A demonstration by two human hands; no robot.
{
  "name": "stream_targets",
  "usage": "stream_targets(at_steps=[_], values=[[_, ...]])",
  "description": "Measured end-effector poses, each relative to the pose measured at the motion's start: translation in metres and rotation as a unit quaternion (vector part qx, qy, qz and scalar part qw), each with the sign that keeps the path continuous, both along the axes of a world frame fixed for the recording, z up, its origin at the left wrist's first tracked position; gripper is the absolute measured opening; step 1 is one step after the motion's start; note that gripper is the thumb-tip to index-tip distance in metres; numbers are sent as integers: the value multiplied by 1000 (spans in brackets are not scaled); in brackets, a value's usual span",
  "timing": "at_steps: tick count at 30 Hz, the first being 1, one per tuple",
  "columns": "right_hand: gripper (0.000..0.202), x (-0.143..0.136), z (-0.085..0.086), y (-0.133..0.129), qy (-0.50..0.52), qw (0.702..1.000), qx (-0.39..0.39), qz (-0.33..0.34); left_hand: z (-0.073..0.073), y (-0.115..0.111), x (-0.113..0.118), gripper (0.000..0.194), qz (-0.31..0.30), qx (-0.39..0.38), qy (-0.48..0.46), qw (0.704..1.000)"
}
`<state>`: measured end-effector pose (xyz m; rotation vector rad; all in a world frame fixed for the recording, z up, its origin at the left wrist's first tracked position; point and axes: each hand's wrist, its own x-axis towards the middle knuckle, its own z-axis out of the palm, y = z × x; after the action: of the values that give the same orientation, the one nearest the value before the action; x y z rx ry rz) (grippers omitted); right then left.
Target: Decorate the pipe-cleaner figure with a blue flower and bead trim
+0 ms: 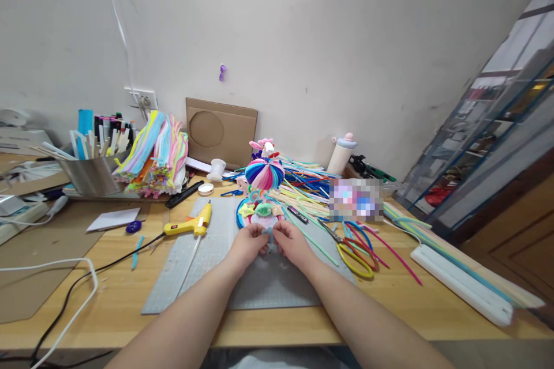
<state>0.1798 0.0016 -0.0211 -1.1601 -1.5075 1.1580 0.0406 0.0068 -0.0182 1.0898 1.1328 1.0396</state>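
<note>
My left hand and my right hand meet at the middle of the mat, fingers pinched. Between their fingertips is a small light-blue piece; its kind is too small to make out. Just behind the hands stands a colourful fuzzy craft piece with a striped dome in pink, white and blue. Its round base has a blue rim and carries star-like and green decorations. The fingers hide the front of the base, and whether they touch it I cannot tell.
On the grey cutting mat lies a yellow glue gun to the left. Scissors with yellow handles and loose pipe cleaners lie right and behind. A metal container, a bottle and a white bar stand farther out.
</note>
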Motion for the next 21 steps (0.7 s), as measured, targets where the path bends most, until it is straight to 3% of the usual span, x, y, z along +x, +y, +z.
stream_targets(at_steps=[16, 21], values=[[7, 1, 1, 0, -27, 999, 35, 32, -9, 1, -3, 14, 9, 83, 70, 994], [6, 1, 0, 0, -30, 998, 40, 35, -8, 0, -4, 13, 22, 76, 74, 994]])
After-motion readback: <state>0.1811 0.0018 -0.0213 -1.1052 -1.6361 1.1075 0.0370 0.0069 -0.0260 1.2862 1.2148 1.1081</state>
